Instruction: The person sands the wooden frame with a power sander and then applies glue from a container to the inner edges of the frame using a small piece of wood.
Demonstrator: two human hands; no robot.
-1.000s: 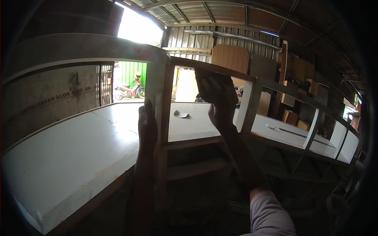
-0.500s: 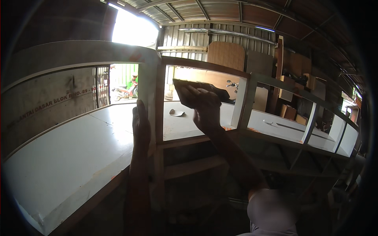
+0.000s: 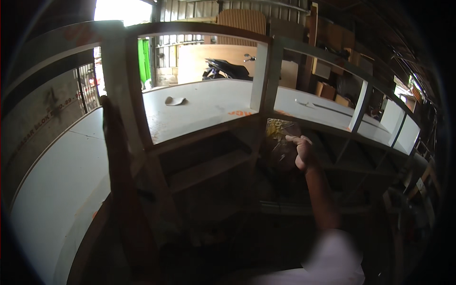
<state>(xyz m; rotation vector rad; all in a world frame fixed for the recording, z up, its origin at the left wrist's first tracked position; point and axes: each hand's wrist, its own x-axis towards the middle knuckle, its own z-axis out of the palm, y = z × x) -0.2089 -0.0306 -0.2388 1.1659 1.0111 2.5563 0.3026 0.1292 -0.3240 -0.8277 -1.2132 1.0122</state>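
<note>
My left hand (image 3: 112,118), dark in shadow, rests with fingers stretched upward along the pale upright post (image 3: 116,71) of a wooden frame. My right hand (image 3: 303,149) holds a flat, roughly rectangular block (image 3: 281,135) below the frame's lower rail. The block's visible face has yellow smears and pale scrapes; what lies on its other face is hidden. A curled off-white scrap (image 3: 175,101) lies on the white panel (image 3: 204,95) behind the frame's middle opening.
The frame continues right with more openings and a white divider (image 3: 359,107). Below it is a dark shelf (image 3: 209,168). Behind stand a black motorbike (image 3: 228,69), a ribbed wooden panel (image 3: 242,26) and stacked boards (image 3: 325,90). A grey wall (image 3: 47,104) is at left.
My right hand has come down and right with the block, from the middle opening to below the rail, turning its smeared face into view. The view has shifted; my left hand stays at the post.
</note>
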